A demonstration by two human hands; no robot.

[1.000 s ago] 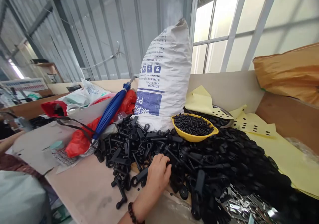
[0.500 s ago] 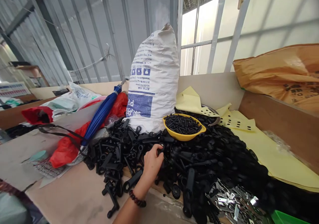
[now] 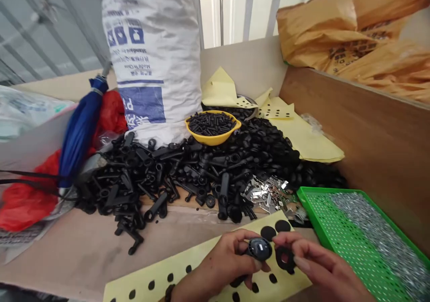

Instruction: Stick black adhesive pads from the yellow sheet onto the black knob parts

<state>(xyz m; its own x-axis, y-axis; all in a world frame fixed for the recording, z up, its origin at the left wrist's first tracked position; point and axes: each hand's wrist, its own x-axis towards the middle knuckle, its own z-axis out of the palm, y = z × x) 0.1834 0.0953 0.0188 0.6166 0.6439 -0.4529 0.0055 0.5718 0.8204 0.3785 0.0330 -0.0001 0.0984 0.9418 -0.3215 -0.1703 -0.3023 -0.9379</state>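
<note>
My left hand (image 3: 225,261), with a beaded bracelet at the wrist, grips a black plastic part with a round, shiny cupped end (image 3: 260,249) turned up toward me. Close beside it on the right, my right hand (image 3: 317,261) pinches a black ring (image 3: 285,259) with a hole in its middle. The two pieces are apart by a small gap. Beneath both hands lies a yellow sheet (image 3: 208,248) bearing black round pads (image 3: 268,233) and rows of smaller black dots. The lower body of the left-hand part is mostly hidden by fingers.
Black crank-shaped parts (image 3: 157,167) are heaped behind, beside metal clips (image 3: 268,192). A yellow bowl (image 3: 215,140) holds small black pieces. At right, a green tray (image 3: 322,230) carries small metal pieces. A white sack (image 3: 168,60), blue umbrella (image 3: 79,131) and wooden side board (image 3: 352,136) surround the heap.
My left hand has come back from the heap to the yellow sheet with a black plastic part. My right hand is now in view with a black ring. The view has turned down and right.
</note>
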